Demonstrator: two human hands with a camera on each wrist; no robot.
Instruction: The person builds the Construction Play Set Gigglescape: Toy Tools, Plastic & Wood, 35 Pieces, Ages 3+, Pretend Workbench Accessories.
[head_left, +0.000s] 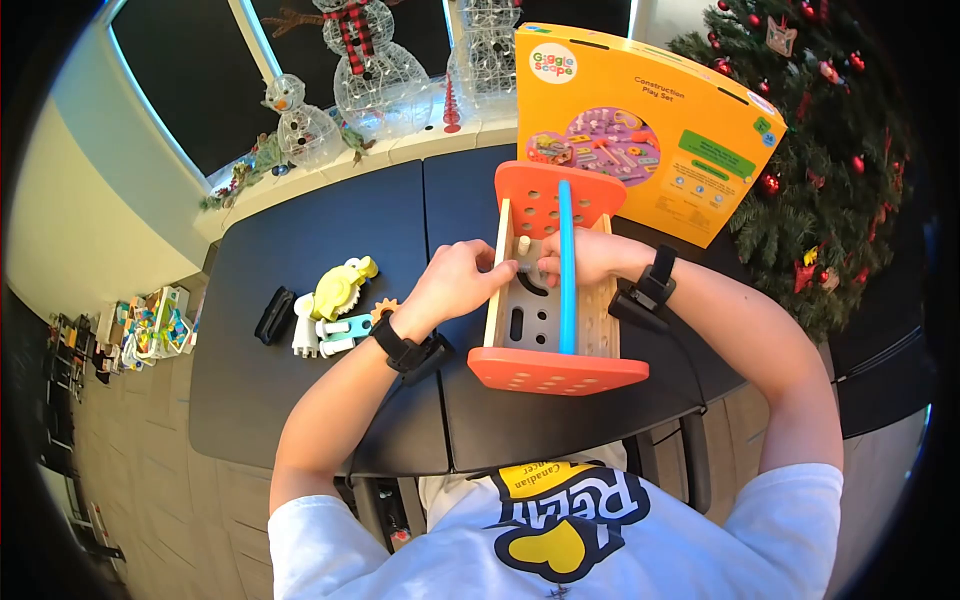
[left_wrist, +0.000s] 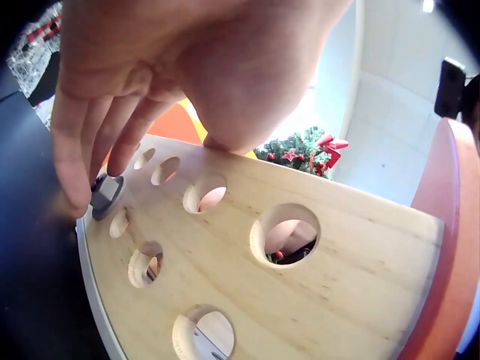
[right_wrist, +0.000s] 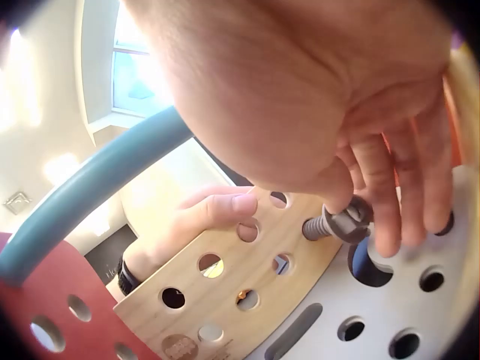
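A toy toolbox with holed wooden sides, orange ends (head_left: 558,372) and a blue handle (head_left: 567,290) stands on the table. My left hand (head_left: 462,280) reaches over one wooden side panel (left_wrist: 225,247). Its thumb lies over the top edge, and its fingers hold a grey bolt head (left_wrist: 107,196) outside. Inside the box, the bolt's threaded shank (right_wrist: 313,228) sticks out from the panel. My right hand (head_left: 578,257) pinches a grey nut (right_wrist: 348,226) at the shank's end, beside the grey holed panel (right_wrist: 382,315). A pale peg (head_left: 524,243) stands nearby in the box.
Left on the black table (head_left: 300,215) lie a yellow-green toy (head_left: 340,290), white and teal toy pieces (head_left: 345,330), an orange gear (head_left: 384,310) and a black case (head_left: 274,316). Behind the toolbox stands a yellow play set box (head_left: 690,110), with a decorated tree (head_left: 800,190) beside it.
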